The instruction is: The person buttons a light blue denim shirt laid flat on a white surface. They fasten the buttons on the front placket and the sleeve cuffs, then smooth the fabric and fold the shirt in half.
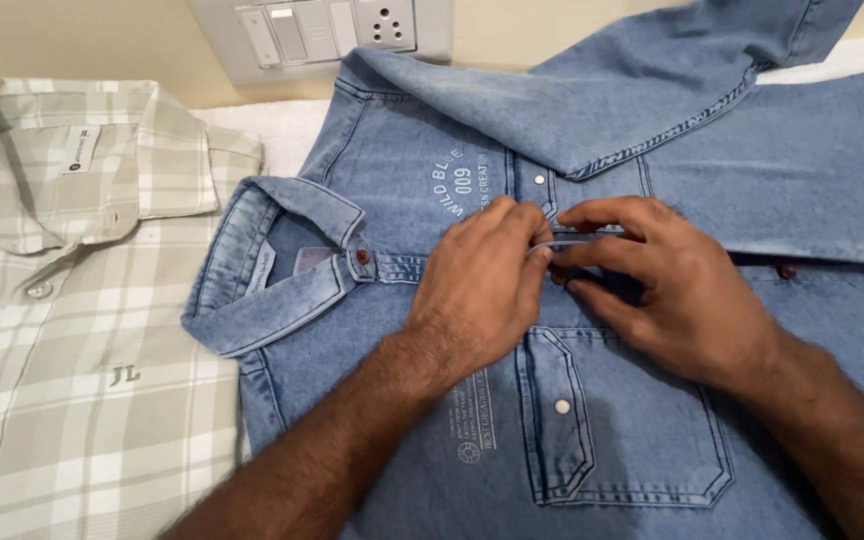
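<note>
White towelling (272,130) under denim shirt (432,170), hands (482,285) pinching placket (572,243).

matt denim shirt (652,160), woven checked shirt (82,330)

A light blue denim shirt (592,400) lies flat, front side up, turned sideways so its collar points toward 9 o'clock and its body runs off toward 3 o'clock. One sleeve is folded across the chest toward 1 o'clock, a flapped chest pocket with a pale snap sits at 6 o'clock, and white print marks the chest. The collar button is done up; dark red buttons line the front strip
</note>
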